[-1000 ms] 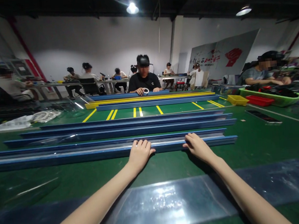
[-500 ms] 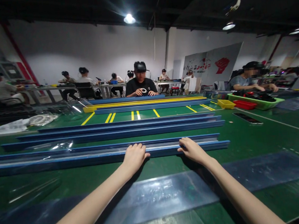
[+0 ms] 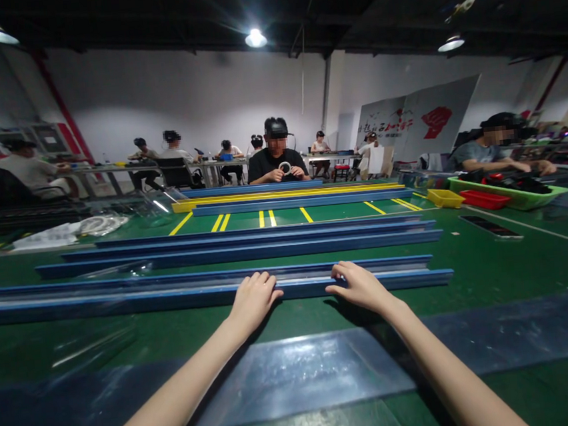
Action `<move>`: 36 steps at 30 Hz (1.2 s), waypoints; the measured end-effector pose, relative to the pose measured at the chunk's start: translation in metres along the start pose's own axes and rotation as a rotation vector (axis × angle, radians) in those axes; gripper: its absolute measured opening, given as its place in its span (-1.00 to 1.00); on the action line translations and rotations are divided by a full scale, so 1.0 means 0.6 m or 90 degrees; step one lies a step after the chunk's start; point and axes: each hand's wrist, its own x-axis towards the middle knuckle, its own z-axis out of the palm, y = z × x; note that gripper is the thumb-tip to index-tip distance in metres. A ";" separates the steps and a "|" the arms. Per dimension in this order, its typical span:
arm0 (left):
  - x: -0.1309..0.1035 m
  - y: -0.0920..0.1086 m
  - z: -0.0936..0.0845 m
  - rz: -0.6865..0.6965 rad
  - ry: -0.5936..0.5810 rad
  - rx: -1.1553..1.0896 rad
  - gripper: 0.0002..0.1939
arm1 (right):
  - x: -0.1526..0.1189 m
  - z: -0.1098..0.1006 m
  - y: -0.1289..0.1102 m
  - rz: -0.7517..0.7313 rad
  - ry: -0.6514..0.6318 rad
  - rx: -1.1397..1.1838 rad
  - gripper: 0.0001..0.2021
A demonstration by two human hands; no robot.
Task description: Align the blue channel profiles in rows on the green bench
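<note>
Left grip [image 3: 255,297] drapes over 1 blue channel [image 3: 182,299], pinch unclear — right grip [image 3: 359,286], thumb and fingers spread, at the same channel.

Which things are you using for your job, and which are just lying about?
In the job:
- front blue rail
- left hand and right hand, both at it

Just lying about, it seems:
- dark phone
- yellow tray
- red tray

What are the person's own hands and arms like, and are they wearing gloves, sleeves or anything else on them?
The left hand and right hand are bare, without gloves. No sleeve shows on either forearm, and I can make out no watch, cable or marking; anything as small as a ring is too fine to tell.
</note>
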 end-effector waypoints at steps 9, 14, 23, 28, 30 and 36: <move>-0.004 0.002 0.004 -0.032 0.014 -0.026 -0.75 | 0.009 0.042 -0.023 0.053 0.077 0.009 -0.91; -0.012 0.003 0.003 -0.040 0.008 -0.030 -0.75 | -0.004 0.050 -0.030 0.060 0.111 0.002 -0.93; -0.020 0.013 -0.003 -0.087 0.011 -0.040 -0.76 | -0.011 0.056 -0.030 0.051 0.145 0.006 -0.94; -0.024 0.017 -0.010 -0.094 0.000 -0.029 -0.78 | -0.016 0.056 -0.031 0.043 0.153 0.013 -0.94; -0.025 0.017 -0.013 -0.094 -0.008 -0.027 -0.79 | -0.018 0.055 -0.032 0.039 0.153 0.018 -0.94; -0.026 0.018 -0.020 -0.103 -0.033 -0.033 -0.81 | -0.019 0.055 -0.032 0.039 0.154 0.020 -0.94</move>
